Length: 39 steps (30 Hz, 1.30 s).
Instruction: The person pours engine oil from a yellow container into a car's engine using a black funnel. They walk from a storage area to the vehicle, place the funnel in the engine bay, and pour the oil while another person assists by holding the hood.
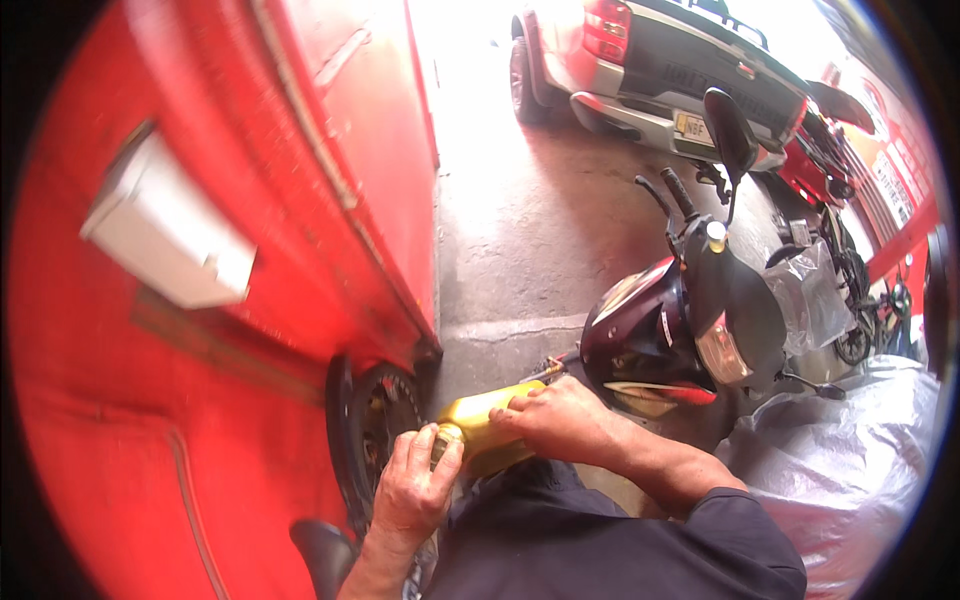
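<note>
A yellow plastic bottle (478,410) lies tilted across the front of my body, its neck end toward the left. My right hand (565,420) is closed around the bottle's body from above. At the neck, the fingers of my left hand (415,475) are closed on the round cap (449,434), which they partly cover. What lies under the bottle is mostly hidden by my hands and dark shirt.
A red wall with a white box (170,225) rises on the left, a motorcycle wheel (385,410) beside it. Ahead stands a dark scooter (640,340); a pickup truck (690,75) is parked beyond. Silver sheeting (830,470) covers something at right.
</note>
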{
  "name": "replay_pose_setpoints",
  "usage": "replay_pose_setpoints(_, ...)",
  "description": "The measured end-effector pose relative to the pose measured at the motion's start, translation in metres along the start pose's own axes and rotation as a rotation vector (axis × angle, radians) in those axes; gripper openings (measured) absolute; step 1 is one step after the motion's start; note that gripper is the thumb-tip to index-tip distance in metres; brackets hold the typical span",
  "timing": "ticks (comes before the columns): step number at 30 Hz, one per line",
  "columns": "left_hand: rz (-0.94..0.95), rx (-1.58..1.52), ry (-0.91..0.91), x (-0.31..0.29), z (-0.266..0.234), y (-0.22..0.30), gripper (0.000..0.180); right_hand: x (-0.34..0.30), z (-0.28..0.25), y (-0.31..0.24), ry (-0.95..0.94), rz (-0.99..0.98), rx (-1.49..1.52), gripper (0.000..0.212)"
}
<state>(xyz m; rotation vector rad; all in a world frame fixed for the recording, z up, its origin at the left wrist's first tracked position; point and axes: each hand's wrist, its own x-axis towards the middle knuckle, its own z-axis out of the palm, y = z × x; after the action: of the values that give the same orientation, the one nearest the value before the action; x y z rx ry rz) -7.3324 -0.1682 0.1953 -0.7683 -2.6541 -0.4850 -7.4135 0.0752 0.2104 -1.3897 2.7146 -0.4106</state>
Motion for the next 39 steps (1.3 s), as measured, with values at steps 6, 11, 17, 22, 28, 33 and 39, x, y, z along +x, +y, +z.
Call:
replay_pose_setpoints(6, -0.100, -0.041, 0.221, 0.147, 0.091, -0.108, 0.052, 0.084, 0.007, 0.157, -0.043, 0.546, 0.105, 0.049)
replay_pose_setpoints(11, -0.251, -0.488, -0.111, 0.284, 0.210, -0.152, 0.047, 0.131, 0.044, 0.307, 0.012, 0.871, 0.157, 0.056)
replay_pose_setpoints(17, -0.373, -0.759, -0.779, 0.464, 0.299, -0.153, 0.057, 0.168, 0.045, 0.456, 0.224, 1.229, 0.204, 0.057)
replay_pose_setpoints(22, -0.504, -1.207, -0.889, 0.588, 0.403, -0.156, 0.040, 0.166, 0.014, 0.576, 0.502, 1.544, 0.242, 0.057)
replay_pose_setpoints(28, 0.151, -0.896, -1.137, 0.741, 0.477, -0.174, 0.035, 0.101, -0.027, 0.678, 1.002, 2.006, 0.420, 0.061)
replay_pose_setpoints(33, 0.126, -0.745, -1.305, 0.870, 0.551, -0.159, 0.041, 0.053, -0.015, 0.731, 1.423, 2.035, 0.379, 0.069)
replay_pose_setpoints(39, 0.420, -0.911, -0.987, 0.962, 0.644, -0.035, 0.047, -0.036, -0.058, 0.787, 2.046, 1.768, 0.430, 0.063)
